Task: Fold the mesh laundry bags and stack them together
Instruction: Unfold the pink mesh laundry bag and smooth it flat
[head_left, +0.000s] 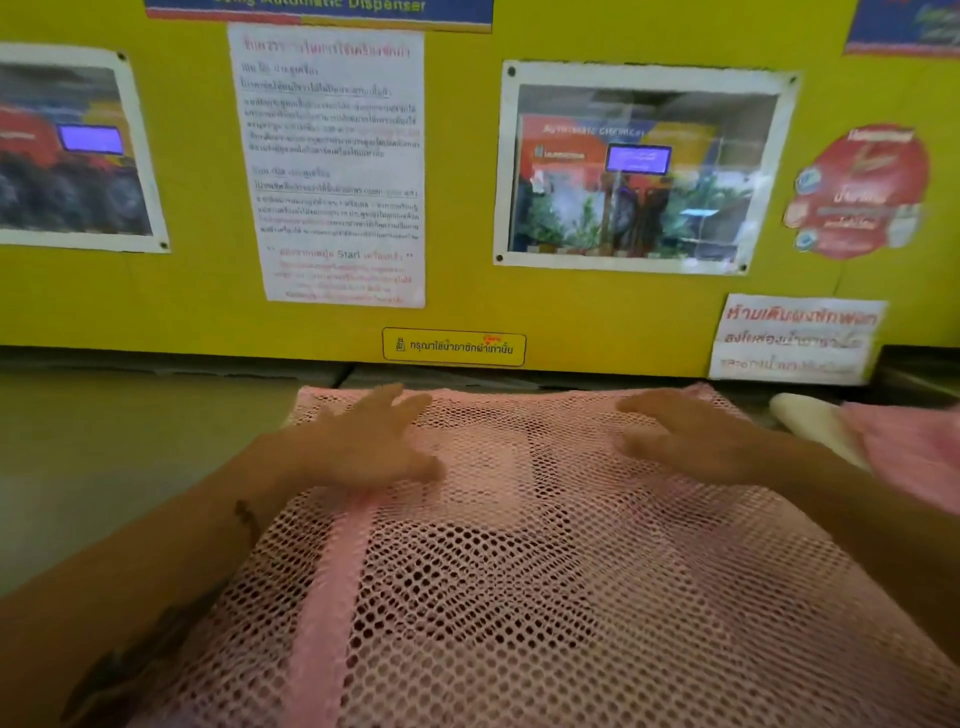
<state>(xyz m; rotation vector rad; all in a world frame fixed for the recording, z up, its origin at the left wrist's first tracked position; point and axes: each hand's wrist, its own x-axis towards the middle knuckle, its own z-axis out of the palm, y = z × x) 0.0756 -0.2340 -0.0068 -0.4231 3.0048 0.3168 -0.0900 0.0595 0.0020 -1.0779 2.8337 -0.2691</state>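
Note:
A pink mesh laundry bag (519, 571) lies spread flat on the counter in front of me, reaching from the near edge to the yellow wall. A solid pink strip runs down its left part. My left hand (363, 441) rests palm down on the bag's far left area, fingers spread. Flat on the far right area lies my right hand (691, 436), fingers apart too. Neither hand grips the mesh. More pink mesh (914, 447) lies at the right edge, only partly in view.
The grey counter (130, 457) extends to the left of the bag. A yellow wall panel (467, 306) with taped notices and photos stands right behind the counter. A white rounded object (815, 421) lies at the right beside the other pink mesh.

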